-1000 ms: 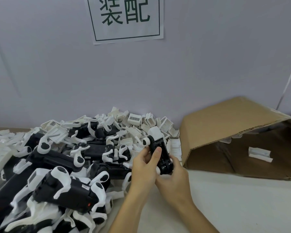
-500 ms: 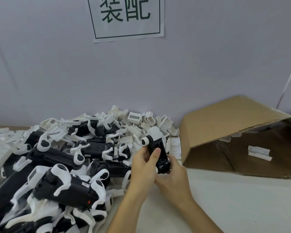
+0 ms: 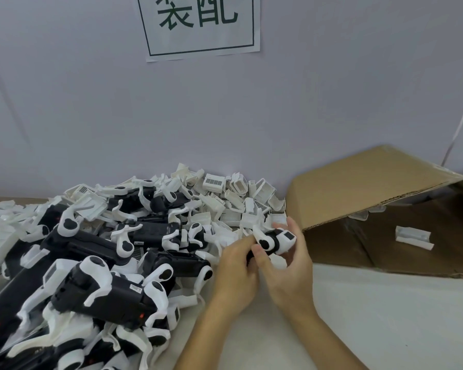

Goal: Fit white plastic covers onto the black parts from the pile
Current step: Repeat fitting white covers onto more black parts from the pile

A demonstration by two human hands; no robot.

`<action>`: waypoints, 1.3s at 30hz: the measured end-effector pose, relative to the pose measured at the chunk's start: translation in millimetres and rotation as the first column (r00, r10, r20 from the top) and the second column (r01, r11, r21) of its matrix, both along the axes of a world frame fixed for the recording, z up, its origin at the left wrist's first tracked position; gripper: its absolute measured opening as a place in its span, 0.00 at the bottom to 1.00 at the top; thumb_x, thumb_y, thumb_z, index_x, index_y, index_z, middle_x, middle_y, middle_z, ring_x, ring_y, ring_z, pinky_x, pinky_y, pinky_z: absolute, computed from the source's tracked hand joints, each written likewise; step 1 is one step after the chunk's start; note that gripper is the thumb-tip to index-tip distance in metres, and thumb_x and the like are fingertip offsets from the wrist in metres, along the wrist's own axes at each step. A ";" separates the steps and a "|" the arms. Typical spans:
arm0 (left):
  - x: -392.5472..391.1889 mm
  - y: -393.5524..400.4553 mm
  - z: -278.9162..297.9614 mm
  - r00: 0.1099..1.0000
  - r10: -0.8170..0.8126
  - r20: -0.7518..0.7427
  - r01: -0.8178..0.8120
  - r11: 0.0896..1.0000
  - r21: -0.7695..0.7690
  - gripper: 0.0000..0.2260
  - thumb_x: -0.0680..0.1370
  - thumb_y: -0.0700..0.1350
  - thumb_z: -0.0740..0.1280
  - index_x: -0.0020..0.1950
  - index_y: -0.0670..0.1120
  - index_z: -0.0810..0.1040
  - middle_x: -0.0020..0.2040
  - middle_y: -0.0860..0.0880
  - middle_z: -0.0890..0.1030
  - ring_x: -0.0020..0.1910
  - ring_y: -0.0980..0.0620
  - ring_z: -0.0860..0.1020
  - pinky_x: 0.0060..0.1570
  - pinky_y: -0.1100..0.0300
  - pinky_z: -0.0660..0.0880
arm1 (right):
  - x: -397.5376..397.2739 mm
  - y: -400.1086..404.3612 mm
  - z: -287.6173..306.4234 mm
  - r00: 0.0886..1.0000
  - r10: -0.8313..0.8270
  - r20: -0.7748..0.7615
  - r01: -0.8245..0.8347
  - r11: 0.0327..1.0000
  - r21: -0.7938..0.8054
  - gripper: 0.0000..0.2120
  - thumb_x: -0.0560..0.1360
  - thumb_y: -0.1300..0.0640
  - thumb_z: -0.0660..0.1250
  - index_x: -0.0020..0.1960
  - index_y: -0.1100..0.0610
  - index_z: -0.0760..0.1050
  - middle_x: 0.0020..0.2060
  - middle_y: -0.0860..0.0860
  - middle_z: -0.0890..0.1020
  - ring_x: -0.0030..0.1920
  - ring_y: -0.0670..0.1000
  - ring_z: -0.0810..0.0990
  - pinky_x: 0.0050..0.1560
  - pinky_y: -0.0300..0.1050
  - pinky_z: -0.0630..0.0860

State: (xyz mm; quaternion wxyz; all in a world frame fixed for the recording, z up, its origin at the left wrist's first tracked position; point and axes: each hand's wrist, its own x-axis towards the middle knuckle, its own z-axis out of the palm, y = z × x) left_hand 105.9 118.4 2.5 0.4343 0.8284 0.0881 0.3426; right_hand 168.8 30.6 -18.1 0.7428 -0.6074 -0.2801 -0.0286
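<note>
**Head view: covered part turning toward the box**

Head view is showing the pile [image 3: 96, 263], too tangled to count. One left hand [image 3: 237, 265] and one right hand [image 3: 289, 265] are gripping one black part [image 3: 269, 243], now tipped from upright to sideways, its white cover [image 3: 285, 240] seemingly seated. One cardboard box [image 3: 372, 188] is holding one loose cover [image 3: 413, 236].

A pale grey wall [image 3: 332, 89] fills the upper view, bearing a white paper sign [image 3: 201, 25] with dark green characters. Below, an off-white tabletop [image 3: 385, 316] meets it under soft, even light.
</note>
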 end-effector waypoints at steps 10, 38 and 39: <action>-2.0 2.8 1.1 0.998 -0.018 -0.056 0.022 0.997 0.074 0.20 0.72 0.24 0.59 0.51 0.44 0.82 0.41 0.63 0.81 0.44 0.66 0.79 0.42 0.75 0.71 | 10.4 2.3 -2.6 0.992 -0.063 -0.113 0.064 0.998 0.009 0.20 0.67 0.55 0.80 0.57 0.50 0.80 0.44 0.44 0.86 0.44 0.39 0.85 0.41 0.28 0.77; 0.3 -2.2 0.1 0.997 0.072 -0.017 -0.068 0.981 0.181 0.13 0.79 0.37 0.62 0.57 0.54 0.74 0.50 0.57 0.82 0.52 0.51 0.79 0.51 0.51 0.77 | -3.2 -1.6 2.6 0.996 0.055 -0.069 -0.046 0.991 0.126 0.32 0.74 0.44 0.74 0.74 0.51 0.67 0.64 0.48 0.80 0.62 0.46 0.80 0.59 0.40 0.77; 0.4 -4.1 3.6 0.996 0.083 0.042 -0.087 0.989 0.123 0.15 0.79 0.36 0.62 0.56 0.56 0.73 0.47 0.59 0.82 0.49 0.55 0.80 0.48 0.55 0.77 | -5.3 -1.6 0.5 0.996 0.078 -0.030 -0.075 0.992 0.100 0.32 0.76 0.46 0.69 0.76 0.51 0.63 0.68 0.48 0.76 0.66 0.46 0.77 0.61 0.40 0.74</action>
